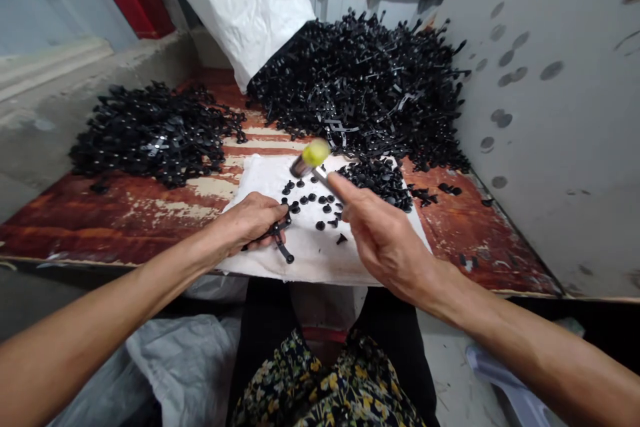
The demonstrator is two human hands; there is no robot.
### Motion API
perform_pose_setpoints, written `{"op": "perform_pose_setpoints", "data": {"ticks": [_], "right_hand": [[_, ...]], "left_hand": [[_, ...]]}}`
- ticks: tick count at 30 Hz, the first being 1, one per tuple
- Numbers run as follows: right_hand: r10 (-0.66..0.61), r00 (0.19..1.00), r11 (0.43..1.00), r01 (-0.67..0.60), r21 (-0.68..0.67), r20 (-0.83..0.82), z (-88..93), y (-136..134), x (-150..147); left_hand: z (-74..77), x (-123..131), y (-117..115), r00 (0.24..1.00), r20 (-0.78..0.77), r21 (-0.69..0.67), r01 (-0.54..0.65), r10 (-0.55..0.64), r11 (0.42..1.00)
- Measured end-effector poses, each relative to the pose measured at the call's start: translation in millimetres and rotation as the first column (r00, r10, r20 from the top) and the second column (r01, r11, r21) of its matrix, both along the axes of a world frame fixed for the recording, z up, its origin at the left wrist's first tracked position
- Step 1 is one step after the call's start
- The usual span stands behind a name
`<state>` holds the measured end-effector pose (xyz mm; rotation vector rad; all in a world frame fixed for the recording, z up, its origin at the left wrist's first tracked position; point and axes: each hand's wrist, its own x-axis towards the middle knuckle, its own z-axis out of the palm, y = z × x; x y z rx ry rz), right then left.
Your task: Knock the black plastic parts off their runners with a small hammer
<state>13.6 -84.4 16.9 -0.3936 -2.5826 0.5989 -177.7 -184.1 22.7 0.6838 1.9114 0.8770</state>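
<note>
Fingers of left hand [247, 223] clench black plastic piece [284, 250]; right fingers [345, 190] pinch yellow-tipped tool [315, 153].

Bare forearms [100, 320], black trousers [263, 320], yellow-flowered black garment [325, 383]

Left hand [247, 223] grips black plastic pieces [283, 247]; right hand [385, 243] holds a yellow-tipped tool [314, 155], apparently.

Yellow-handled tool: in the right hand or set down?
In hand: the right hand grips the yellow-handled tool, its yellow end raised above the white cloth.
</note>
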Motion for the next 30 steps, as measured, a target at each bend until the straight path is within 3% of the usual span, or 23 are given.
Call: {"op": "perform_pose_setpoints", "data": {"ticks": [2,5,9,13,16,19,22,25,27,29,30], "right_hand": [[-0.018,1.000,0.999,0.017,0.030,0.023,0.4,-2.3,-0.3],[0.004,0.972,0.997,-0.023,0.077,0.234,-1.5,-2.8,-2.0],[0.005,0.998,0.999,-0.007,0.033,0.062,-4.1,1.6,-4.2],[0.025,0.980,0.999,-0.031,0.026,0.195,-3.6,6.2,-6.3],[-0.011,0.997,0.993,0.019,-0.114,0.074,-0.2,1.8,-9.2],[-0.028,1.000,0.930,0.022,-0.367,-0.011,-2.1,-11.1,-16.1],[-0.009,0.999,0.855,-0.021,-0.519,-0.054,-10.2,-23.0,-26.4],[-0.068,0.992,0.827,-0.005,-0.563,-0.108,-13.5,-25.3,-33.1],[-0.080,0.990,0.814,-0.005,-0.581,-0.119,-10.9,-22.2,-33.7],[-0.073,0.990,0.781,-0.020,-0.624,-0.123,-7.3,-18.5,-32.6],[-0.063,0.991,0.754,-0.031,-0.657,-0.119,-6.1,-17.4,-32.1]], "left_hand": [[-0.2,0.1,-0.2,1.000,-0.016,-0.008,0.002,-0.002,1.000],[-0.8,-0.1,-0.3,0.998,-0.054,-0.019,0.021,-0.022,1.000],[-2.0,-1.0,0.0,0.998,-0.061,-0.021,0.019,-0.021,1.000],[1.2,1.1,-1.5,0.999,-0.037,-0.003,-0.023,0.023,1.000],[6.0,7.7,-3.6,0.981,0.033,0.062,-0.193,0.192,0.979],[9.7,18.2,-4.7,0.906,0.213,0.208,-0.408,0.366,0.889],[11.1,27.1,-7.1,0.843,0.376,0.240,-0.490,0.385,0.838],[10.2,27.5,-17.9,0.835,0.427,0.232,-0.472,0.347,0.850],[8.6,23.0,-30.5,0.890,0.297,0.250,-0.422,0.346,0.872],[7.1,17.6,-44.2,0.941,-0.055,0.323,-0.301,0.335,0.897],[6.5,15.6,-50.0,0.908,-0.284,0.368,-0.193,0.308,0.909]]}}
